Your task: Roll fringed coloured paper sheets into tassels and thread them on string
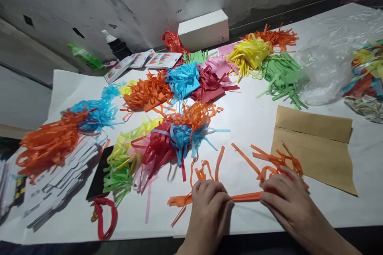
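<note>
Near the front edge of the white-covered table, an orange tissue paper tassel (247, 197) lies stretched between my two hands. My left hand (209, 207) grips it with curled fingers, and a flat orange end sticks out to its left. My right hand (289, 199) pinches the other side, thumb and fingers together. Loose orange strips (281, 162) fan out beyond my right hand. More orange strips (203, 171) curl up just past my left hand. What lies under the fingers is hidden.
Heaps of fringed paper in blue (182, 81), orange (149, 89), yellow (251, 53) and green (283, 71) spread across the table. Brown paper (314, 147) lies at right, beside clear plastic (326, 71). A white box (203, 30) stands by the wall. White papers (62, 183) and a red cord (104, 219) lie left.
</note>
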Available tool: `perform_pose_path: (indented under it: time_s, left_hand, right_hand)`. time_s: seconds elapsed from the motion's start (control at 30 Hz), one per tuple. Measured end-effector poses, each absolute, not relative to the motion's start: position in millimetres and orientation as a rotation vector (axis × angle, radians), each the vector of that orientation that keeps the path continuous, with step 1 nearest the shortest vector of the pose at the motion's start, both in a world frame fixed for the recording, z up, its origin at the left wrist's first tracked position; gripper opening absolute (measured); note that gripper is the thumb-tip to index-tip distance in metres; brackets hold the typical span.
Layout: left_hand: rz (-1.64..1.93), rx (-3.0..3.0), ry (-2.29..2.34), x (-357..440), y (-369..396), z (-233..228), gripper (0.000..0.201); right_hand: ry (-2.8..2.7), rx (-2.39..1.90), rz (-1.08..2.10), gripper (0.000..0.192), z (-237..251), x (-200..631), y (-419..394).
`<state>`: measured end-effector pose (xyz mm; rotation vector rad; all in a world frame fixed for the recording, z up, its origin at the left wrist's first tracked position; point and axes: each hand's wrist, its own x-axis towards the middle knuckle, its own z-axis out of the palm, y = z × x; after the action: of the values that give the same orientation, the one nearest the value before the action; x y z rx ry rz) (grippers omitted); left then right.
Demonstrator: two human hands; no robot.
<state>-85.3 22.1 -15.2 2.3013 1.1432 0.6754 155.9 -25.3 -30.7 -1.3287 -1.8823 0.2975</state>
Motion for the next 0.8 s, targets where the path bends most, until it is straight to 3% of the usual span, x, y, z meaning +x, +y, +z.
perform_pose_path:
  time_s: [0.13, 0.33, 0.5, 0.63, 0.73, 0.8]
  left_hand:
    - [0.680, 2.235, 1.212, -84.7, 22.8, -11.9, 0.015]
    - [0.497, 2.314, 1.311, -72.0, 24.4, -1.9, 0.017]
    - [0.365, 2.459, 1.361, -70.2, 25.5, -5.5, 0.014]
    - [0.599, 2.695, 1.260, -69.9, 22.2, -14.1, 0.022]
    - [0.676, 2.872, 1.135, -65.4, 17.6, -18.2, 0.020]
    - [0.601, 2.954, 1.073, -62.5, 16.8, -20.8, 0.019]
  right_hand:
    - [-1.987, -1.361, 0.325, 0.016, -29.3, 160.2, -23.0]
    - [-1.923, -1.543, 0.250, 0.021, -24.3, 145.0, -21.7]
    - [-1.932, -1.675, 0.300, 0.014, -25.1, 144.2, -16.1]
    - [-2.002, -1.537, 0.355, 0.020, -26.4, 146.3, -15.8]
    - [-2.095, -1.376, 0.188, 0.030, -27.5, 140.6, -19.8]
    - [-2.169, -1.312, 0.063, 0.028, -29.3, 134.7, -20.6]
